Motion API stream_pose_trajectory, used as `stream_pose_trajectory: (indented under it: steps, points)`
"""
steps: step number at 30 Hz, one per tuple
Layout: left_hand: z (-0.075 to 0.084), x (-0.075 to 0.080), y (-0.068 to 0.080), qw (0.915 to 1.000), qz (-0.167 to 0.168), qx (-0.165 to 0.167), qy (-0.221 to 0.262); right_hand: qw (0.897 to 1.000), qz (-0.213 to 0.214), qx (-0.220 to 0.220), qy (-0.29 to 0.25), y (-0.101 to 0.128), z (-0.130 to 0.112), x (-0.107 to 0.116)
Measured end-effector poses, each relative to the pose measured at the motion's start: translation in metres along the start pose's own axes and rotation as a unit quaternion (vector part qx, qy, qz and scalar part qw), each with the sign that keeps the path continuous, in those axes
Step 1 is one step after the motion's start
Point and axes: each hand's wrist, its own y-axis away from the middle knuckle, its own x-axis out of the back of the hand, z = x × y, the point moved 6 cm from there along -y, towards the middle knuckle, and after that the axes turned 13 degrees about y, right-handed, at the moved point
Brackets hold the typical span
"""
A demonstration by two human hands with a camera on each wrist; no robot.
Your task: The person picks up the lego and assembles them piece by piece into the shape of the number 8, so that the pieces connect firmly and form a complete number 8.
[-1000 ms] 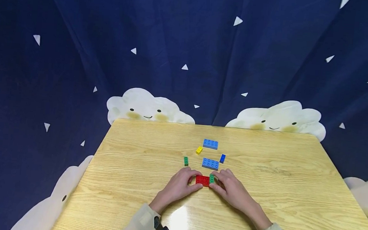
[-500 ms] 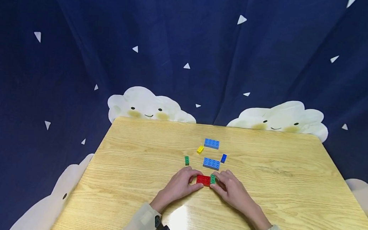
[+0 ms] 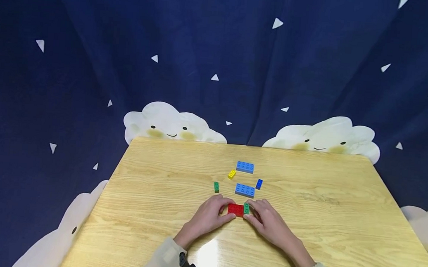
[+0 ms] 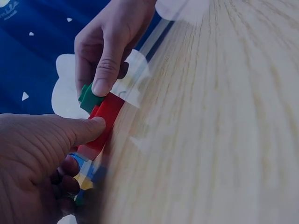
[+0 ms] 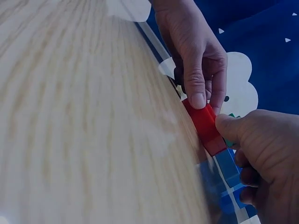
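On the counter (image 3: 149,211) we see, furthest left, a small green brick (image 3: 216,187) lying alone, well apart from the hands. Next comes our left hand (image 3: 210,216), its thumb and fingers curled round the left end of the red brick (image 3: 235,209) and pinching it; the left wrist view shows the thumb (image 4: 86,130) pressed against the brick's near side. The red brick lies flat on the counter near the front edge, its long axis running left to right, spanning the gap between the two hands, so each hand has one end and neither is nearer than the other.

On the right end of the red brick sits a green piece (image 3: 246,208), and this is the relation that matters: it lies directly against our right hand (image 3: 267,222), whose thumb (image 4: 105,79) presses on it from above while the fingers curl behind, pinching it. Whether the green piece is fully seated on the studs or only resting there, we cannot tell.

Beyond the hands, from left to right, lie a yellow brick (image 3: 231,174), two light blue plates (image 3: 245,189) one behind the other, and a small dark blue brick (image 3: 259,184), all apart from both hands.
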Motion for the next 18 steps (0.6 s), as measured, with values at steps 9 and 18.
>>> stream_pose_trajectory:
  steps: [9, 18]
  points:
    - [0.0018, -0.0008, 0.0027, 1.0000, 0.006, 0.003, 0.001, 1.000, -0.010, 0.006, -0.026, -0.0057, 0.0062, -0.0059]
    - [-0.0005, 0.0041, 0.0037, 1.0000, 0.007, 0.005, 0.004, 0.999, -0.021, 0.009, -0.028, -0.0083, 0.0092, -0.0093]
